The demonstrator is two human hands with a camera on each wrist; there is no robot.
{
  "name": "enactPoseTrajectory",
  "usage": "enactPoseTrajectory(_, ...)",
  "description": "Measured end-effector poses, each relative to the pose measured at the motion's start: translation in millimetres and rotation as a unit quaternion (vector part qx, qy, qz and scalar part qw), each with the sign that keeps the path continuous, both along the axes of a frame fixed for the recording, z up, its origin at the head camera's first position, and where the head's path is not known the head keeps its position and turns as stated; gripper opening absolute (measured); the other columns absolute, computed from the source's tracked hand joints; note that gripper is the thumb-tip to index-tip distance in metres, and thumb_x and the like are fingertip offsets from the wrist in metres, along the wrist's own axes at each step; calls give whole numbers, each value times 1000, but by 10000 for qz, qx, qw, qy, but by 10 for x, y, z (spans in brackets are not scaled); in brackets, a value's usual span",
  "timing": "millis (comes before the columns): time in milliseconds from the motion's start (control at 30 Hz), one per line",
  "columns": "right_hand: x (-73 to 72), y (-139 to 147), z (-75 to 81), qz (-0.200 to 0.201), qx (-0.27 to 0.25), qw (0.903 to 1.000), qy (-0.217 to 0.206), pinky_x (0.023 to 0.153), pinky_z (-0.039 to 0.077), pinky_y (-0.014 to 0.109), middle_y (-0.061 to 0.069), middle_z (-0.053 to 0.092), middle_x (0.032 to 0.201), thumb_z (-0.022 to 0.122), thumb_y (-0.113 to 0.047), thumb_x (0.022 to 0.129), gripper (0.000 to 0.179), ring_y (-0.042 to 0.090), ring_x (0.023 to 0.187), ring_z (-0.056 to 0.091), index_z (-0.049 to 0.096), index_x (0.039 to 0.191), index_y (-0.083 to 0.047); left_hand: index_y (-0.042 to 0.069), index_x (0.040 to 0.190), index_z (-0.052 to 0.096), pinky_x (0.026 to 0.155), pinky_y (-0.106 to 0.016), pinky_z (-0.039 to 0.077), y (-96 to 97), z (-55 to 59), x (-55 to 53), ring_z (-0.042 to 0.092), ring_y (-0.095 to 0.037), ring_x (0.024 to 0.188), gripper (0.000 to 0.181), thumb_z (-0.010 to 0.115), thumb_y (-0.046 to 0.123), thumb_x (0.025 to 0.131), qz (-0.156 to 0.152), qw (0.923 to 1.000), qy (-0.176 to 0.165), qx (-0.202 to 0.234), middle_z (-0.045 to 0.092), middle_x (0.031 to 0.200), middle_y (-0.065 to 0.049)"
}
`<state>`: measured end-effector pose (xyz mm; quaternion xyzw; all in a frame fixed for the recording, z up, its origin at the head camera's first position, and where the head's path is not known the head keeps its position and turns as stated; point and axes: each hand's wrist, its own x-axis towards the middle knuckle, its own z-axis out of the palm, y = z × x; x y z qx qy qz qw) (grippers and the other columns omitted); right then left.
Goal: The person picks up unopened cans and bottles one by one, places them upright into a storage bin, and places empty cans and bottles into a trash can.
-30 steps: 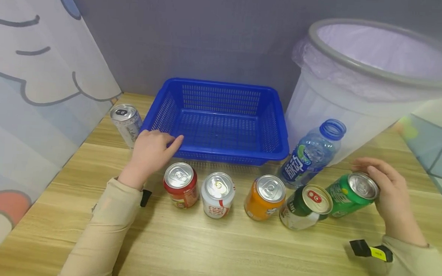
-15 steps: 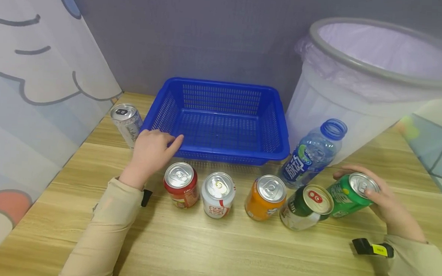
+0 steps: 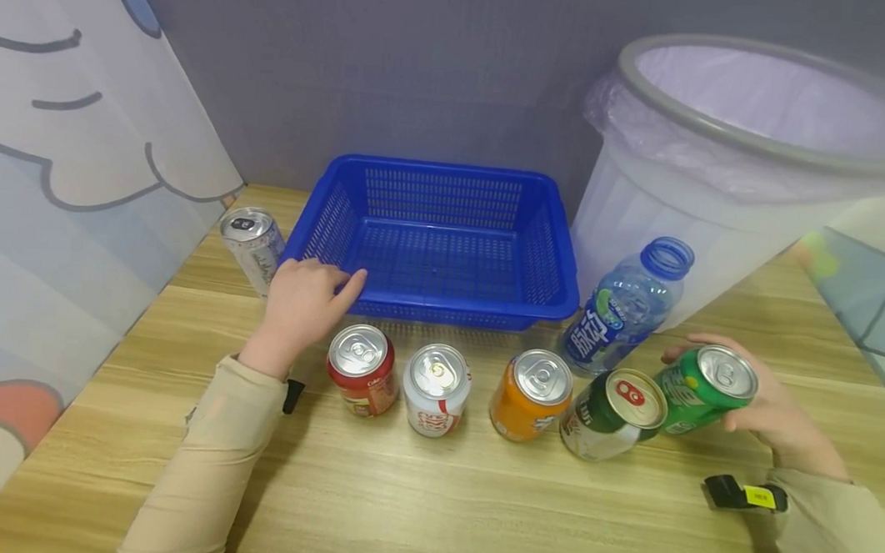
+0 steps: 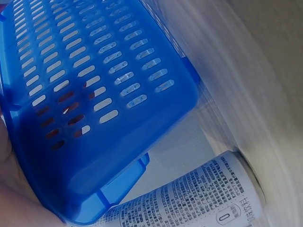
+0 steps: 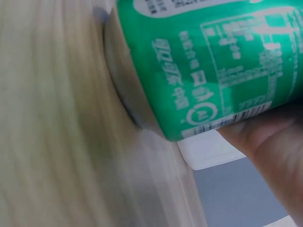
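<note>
The right hand (image 3: 769, 406) curls its fingers round a bright green aluminium drink can (image 3: 699, 388), tilted at the lower right of the frame, just beside a dark green can (image 3: 611, 412). The left hand (image 3: 302, 302), fingers relaxed, rests against the front rim of the blue perforated plastic basket (image 3: 440, 314) at centre, a tall silver can (image 3: 252, 246) just left. All sit on the pale wooden table (image 3: 438, 502).

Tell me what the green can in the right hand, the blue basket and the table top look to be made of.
Green can: likely aluminium, with a shiny silver lid, pull tab and glossy printed wall. Blue basket: moulded plastic, evenly coloured, slightly glossy, with slotted walls. Table top: light wood grain, matte; whether solid wood or laminate cannot be told. The right hand holds the can.
</note>
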<state>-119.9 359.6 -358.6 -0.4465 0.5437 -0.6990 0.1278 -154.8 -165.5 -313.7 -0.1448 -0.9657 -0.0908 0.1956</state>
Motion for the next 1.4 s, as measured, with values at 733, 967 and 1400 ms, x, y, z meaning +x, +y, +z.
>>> enactPoseTrajectory(733, 39, -179, -40, -859, -579, 9946, 59, 95, 48, 32, 27, 55, 125, 45, 28, 70, 56, 31, 118, 56, 37, 126, 20, 3, 72, 71, 62, -41, 38, 10, 8, -1, 58, -32, 64, 50, 43, 37, 96, 40, 10000, 23, -4, 64, 61, -11)
enactPoseTrajectory(967, 22, -203, -41, -859, -694, 9939, -29, 96, 47, 32, 25, 57, 124, 42, 28, 67, 58, 31, 117, 57, 41, 124, 18, 4, 72, 71, 62, -41, 38, 7, 7, 5, 58, -31, 63, 50, 43, 37, 96, 41, 10000, 46, 41, 63, 60, -11)
enactPoseTrajectory(1400, 37, -230, -61, -957, -852, 9917, -69, 93, 49, 32, 23, 59, 122, 36, 25, 64, 61, 29, 114, 58, 45, 123, 14, 5, 70, 70, 61, -41, 38, 9, -10, -6, 57, -31, 62, 51, 42, 38, 96, 47, 9999, 70, 81, 63, 60, -10)
